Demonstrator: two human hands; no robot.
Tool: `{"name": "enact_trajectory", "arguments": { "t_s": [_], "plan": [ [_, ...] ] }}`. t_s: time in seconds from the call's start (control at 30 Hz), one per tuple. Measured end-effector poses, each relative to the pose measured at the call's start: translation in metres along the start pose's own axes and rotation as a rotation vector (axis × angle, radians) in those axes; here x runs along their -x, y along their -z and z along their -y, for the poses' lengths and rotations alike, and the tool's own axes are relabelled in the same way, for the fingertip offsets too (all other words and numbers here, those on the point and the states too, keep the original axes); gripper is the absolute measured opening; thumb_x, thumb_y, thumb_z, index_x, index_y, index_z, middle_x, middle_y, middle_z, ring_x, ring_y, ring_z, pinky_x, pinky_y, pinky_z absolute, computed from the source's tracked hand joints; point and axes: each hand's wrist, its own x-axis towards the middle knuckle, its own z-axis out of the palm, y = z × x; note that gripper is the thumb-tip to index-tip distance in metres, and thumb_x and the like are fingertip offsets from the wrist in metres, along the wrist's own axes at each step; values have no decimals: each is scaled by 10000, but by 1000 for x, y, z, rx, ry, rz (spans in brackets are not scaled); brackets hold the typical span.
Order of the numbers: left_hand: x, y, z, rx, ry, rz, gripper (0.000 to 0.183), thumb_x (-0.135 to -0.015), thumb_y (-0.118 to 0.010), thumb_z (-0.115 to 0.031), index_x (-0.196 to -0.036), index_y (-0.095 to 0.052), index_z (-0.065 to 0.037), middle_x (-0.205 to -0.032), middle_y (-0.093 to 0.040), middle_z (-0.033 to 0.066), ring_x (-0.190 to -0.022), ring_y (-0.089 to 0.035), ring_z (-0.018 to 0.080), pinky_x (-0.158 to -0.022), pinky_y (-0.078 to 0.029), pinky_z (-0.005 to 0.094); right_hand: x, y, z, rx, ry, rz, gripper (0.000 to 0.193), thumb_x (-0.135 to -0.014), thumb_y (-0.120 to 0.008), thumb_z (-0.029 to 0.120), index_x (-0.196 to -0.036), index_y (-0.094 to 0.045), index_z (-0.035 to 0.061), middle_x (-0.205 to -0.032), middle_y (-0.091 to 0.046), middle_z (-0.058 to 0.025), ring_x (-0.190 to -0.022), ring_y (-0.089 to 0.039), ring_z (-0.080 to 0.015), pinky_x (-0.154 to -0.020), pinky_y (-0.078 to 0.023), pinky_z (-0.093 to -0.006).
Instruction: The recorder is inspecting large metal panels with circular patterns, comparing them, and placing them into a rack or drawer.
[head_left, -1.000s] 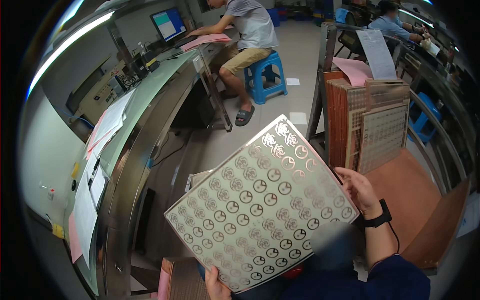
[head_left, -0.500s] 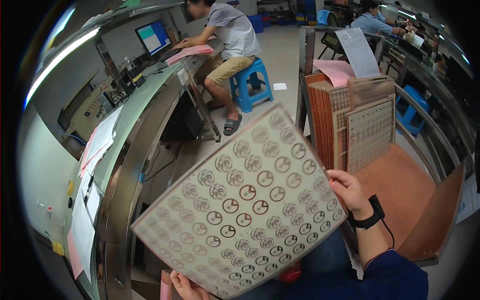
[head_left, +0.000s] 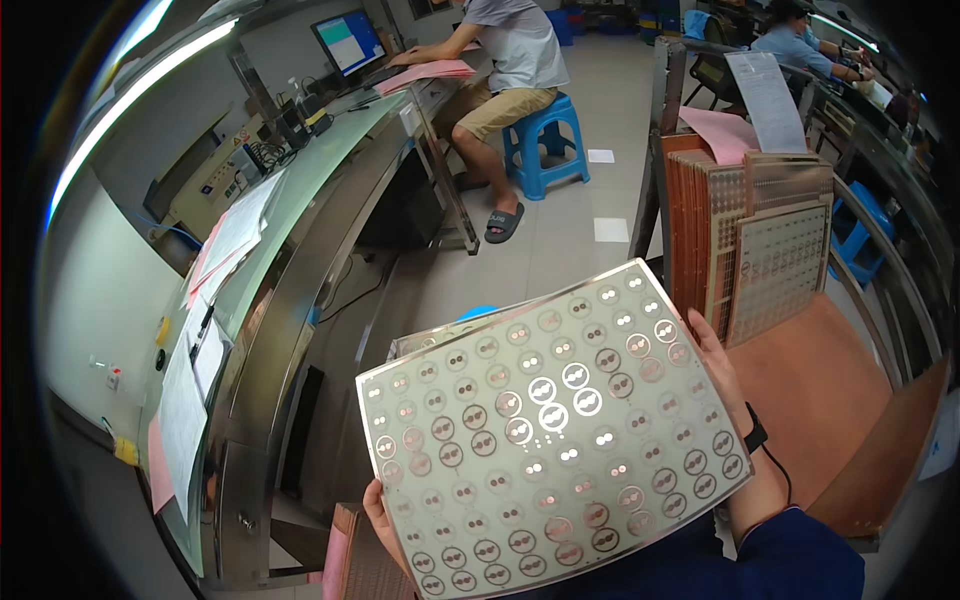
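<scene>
I've got a short navy sleeve (head_left: 805,550) on the right arm, plain cloth, lightly creased, hem around the elbow; forearm bare below that. Right wrist carries a black wristband (head_left: 757,430), chunky, watch-like. I only see part of it, so can't tell clasp or markings. One thin black cable (head_left: 780,470), looks round, runs from near the band and curves back along the forearm toward the sleeve. Right hand (head_left: 710,352) is bare. Left hand (head_left: 378,518) is bare too; most of it is hidden from me, can't tell what that wrist wears.
</scene>
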Motion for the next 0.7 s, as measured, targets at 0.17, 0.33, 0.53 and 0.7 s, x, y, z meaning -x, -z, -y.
{"name": "enact_trajectory", "arguments": {
  "t_s": [0.17, 0.33, 0.53, 0.7],
  "plan": [
    [-11, 13, 21, 285, 64, 104, 355, -945, -430, -236, -1250, -403, -56, -1275, -493, 107, -1150, -497, 224, -978, -421, 393, -7, 11, -5, -231, -500, 152, 348, -952, -426, 140, -1256, -437, -28, -1185, -561, -146, -998, -600, -187, -849, -506, -314],
    [16, -6, 39, 450, 226, 49, 423, -958, -395, -299, -1307, -374, -61, -1311, -470, 110, -1184, -467, 244, -1015, -373, 412, 3, 0, -40, -73, -491, -110, 325, -937, -464, 131, -1223, -464, -24, -1143, -582, -138, -982, -609, -206, -835, -514, -324],
    [48, -35, 54, 452, 245, -31, 495, -984, -347, -351, -1383, -296, -63, -1418, -348, 88, -1257, -385, 253, -1063, -286, 413, 30, -34, -87, -56, -437, -2, 468, -913, -490, 75, -1349, -322, 57, -1279, -485, -119, -1144, -516, -245, -921, -466, -419],
    [36, -16, 40, 251, 249, -14, 435, -986, -380, -262, -1364, -301, -62, -1334, -425, 109, -1189, -453, 239, -975, -405, 388, 19, -10, -58, -46, -402, -113, 427, -954, -434, 221, -1292, -381, -35, -1196, -552, -157, -1059, -584, -266, -851, -515, -376]
  ]
}}
